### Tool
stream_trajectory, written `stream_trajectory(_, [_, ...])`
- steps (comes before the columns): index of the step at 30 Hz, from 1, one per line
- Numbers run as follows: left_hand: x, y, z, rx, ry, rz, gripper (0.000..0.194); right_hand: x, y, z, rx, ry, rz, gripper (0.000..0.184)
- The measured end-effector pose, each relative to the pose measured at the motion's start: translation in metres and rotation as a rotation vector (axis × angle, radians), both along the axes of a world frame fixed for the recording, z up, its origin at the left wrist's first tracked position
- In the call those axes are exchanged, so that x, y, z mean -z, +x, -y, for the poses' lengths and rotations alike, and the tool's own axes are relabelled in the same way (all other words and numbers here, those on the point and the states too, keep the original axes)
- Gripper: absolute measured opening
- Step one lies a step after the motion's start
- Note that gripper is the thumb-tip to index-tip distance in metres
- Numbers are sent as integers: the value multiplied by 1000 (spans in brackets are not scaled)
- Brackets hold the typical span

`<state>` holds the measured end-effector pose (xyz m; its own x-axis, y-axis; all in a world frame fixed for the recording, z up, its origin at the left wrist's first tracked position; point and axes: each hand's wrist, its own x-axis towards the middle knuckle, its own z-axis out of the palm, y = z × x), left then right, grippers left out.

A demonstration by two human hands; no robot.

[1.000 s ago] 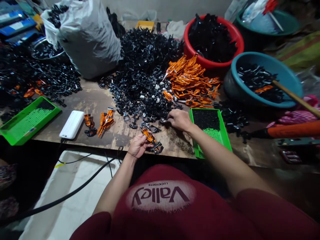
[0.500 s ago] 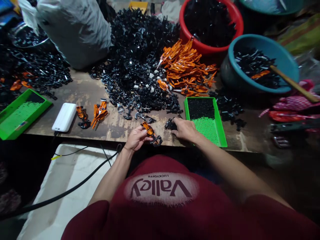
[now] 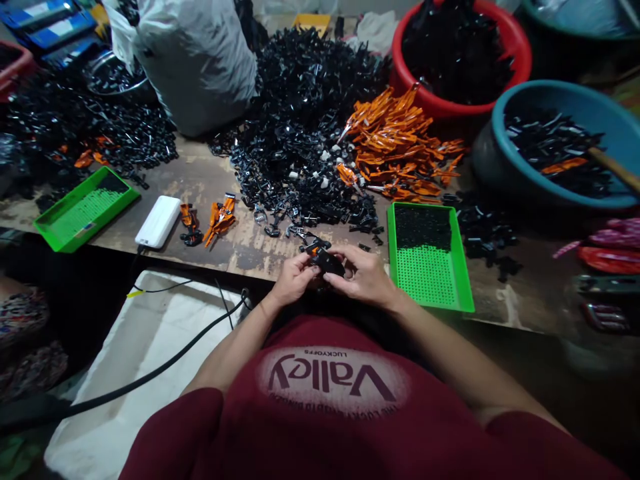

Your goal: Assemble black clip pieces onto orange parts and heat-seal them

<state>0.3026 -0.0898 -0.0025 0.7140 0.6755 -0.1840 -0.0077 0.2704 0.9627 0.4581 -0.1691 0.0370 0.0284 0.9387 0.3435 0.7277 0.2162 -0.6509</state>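
Note:
In front of my shirt, both hands meet at a toy race car (image 3: 330,263), its dark side up with a little orange showing. My left hand (image 3: 295,277) pinches its left end, fingers closed. My right hand (image 3: 367,275) grips the other end between thumb and fingers; I cannot tell whether it holds a separate black part as well. A green perforated tray (image 3: 464,280) with small black pieces stands right of my right hand. Loose black parts (image 3: 310,167) and orange car bodies (image 3: 390,140) are heaped beyond my hands. Two orange toy cars, one here (image 3: 220,219), lie to the left.
A white power bank (image 3: 158,222) with a cable and another green tray (image 3: 50,230) lie left. A grey-white sack (image 3: 200,67) stands behind. Red (image 3: 465,103) and blue (image 3: 493,153) tubs of parts stand at the right. Below the table edge is a white foam box (image 3: 120,347).
My right hand has left the table beside the green tray and joined my left hand. The toy car has been turned, showing dark instead of orange. The view has shifted left.

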Motion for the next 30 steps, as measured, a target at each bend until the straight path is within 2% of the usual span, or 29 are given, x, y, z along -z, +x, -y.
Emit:
stream_trajectory(8, [-5,-2,4,-33,190,20,29,-3,-6,6,29,30,-23,29])
stream_trajectory(12, [-7,-5,1,-28,272,-9,24,-6,-5,6,-5,3,-14,25])
stream_trajectory(18, [-10,-9,-3,44,219,6,26,-8,-4,6,-57,-27,-82,26])
stream_trajectory(24, [-14,-7,0,26,192,11,25,5,-9,10,31,16,-128,26])
stream_trajectory(27, [-19,-7,-1,20,299,-30,19,6,-8,12,49,18,-138,24])
stream_trajectory(30, [-25,-7,-4,20,454,-86,13,-2,-4,11,33,-49,-172,27])
